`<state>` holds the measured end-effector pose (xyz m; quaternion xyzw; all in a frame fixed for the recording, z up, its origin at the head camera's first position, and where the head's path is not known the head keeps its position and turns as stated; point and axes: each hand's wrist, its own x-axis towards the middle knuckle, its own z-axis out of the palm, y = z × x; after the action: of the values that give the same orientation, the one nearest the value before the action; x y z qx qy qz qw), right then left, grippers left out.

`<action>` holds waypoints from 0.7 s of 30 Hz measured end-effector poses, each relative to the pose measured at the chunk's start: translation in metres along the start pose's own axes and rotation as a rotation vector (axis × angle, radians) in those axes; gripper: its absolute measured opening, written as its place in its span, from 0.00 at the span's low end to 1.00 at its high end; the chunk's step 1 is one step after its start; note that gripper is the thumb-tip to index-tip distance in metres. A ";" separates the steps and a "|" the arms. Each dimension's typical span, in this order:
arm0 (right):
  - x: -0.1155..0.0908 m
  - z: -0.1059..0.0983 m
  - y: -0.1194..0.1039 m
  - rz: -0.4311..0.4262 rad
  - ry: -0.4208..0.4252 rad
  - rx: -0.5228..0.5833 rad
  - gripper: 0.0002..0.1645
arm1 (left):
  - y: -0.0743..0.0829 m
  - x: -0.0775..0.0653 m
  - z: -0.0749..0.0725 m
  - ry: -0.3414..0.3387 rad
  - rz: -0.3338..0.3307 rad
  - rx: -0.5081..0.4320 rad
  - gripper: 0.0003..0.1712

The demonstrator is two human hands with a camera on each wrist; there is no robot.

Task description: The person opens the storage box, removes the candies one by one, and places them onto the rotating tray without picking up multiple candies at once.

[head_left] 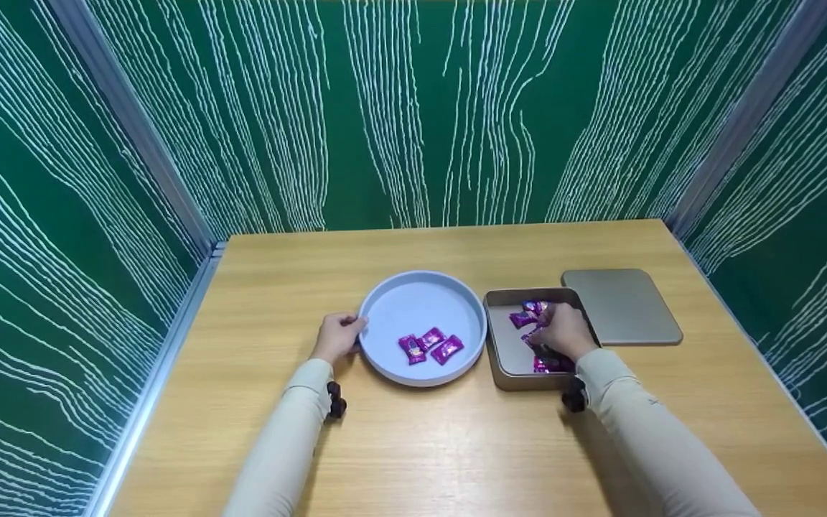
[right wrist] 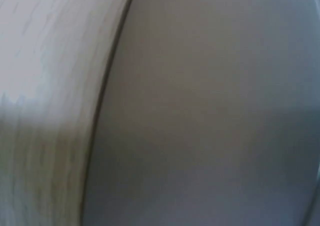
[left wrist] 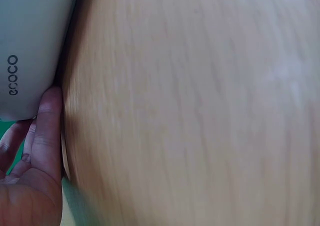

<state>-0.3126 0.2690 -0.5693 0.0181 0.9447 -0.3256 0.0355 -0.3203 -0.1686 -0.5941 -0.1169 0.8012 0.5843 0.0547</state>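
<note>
A round pale-blue tray holds several purple-wrapped candies. At its left edge my left hand grips the rim between thumb and fingers. The left wrist view shows the thumb against the tray's side, which bears the word "ecoco". Right beside the tray stands an open square metal tin with more of the purple candies inside. My right hand reaches down into the tin, its fingertips pinching one candy; the hand covers part of the tin's contents. The right wrist view shows only the tin's wall.
The tin's flat metal lid lies on the wooden table, behind and to the right of the tin. Green panels with white lines enclose the table at the back and both sides.
</note>
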 end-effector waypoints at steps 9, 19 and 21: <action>0.001 -0.006 -0.011 -0.025 0.040 0.039 0.16 | -0.002 0.001 0.000 -0.016 0.022 -0.044 0.14; 0.000 -0.017 -0.048 -0.032 0.052 0.193 0.16 | 0.000 0.000 -0.002 -0.022 0.011 -0.019 0.15; -0.001 -0.018 -0.055 -0.040 0.054 0.207 0.16 | 0.000 -0.001 -0.002 -0.024 0.012 -0.020 0.15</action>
<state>-0.3160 0.2362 -0.5214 0.0116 0.9068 -0.4213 0.0016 -0.3196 -0.1701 -0.5931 -0.1056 0.7953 0.5940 0.0593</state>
